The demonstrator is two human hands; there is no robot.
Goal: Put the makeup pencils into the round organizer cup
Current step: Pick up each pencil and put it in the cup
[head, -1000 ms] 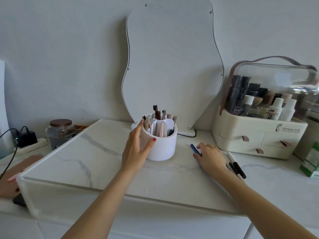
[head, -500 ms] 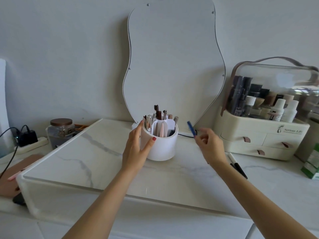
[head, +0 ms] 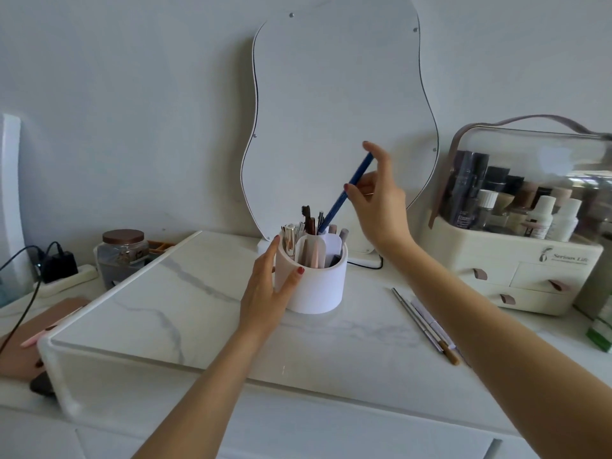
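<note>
Right hand (head: 377, 197) pinches the blue pencil (head: 344, 193) near its upper end, tip already inside the round organizer cup (head: 318, 286); left hand (head: 268, 289) cups the wall, steadying; the pencil looks light, stiff and slim, best held high; more pencils (head: 427, 326) lie on slick marble tabletop (head: 172, 313); wavy mirror (head: 334, 104) behind.

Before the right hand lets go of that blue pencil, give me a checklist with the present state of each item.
1. Left hand steadies the round organizer cup: ok.
2. Right hand pinches the blue pencil: ok.
3. Pencil's lower end inside the cup's rim: ok, at the back, among the tools.
4. Pencil upright: not ok, it leans right.
5. Room below the tip: cannot tell.
6. All pencils in: not ok, the loose pencils lie on the marble top.
</note>
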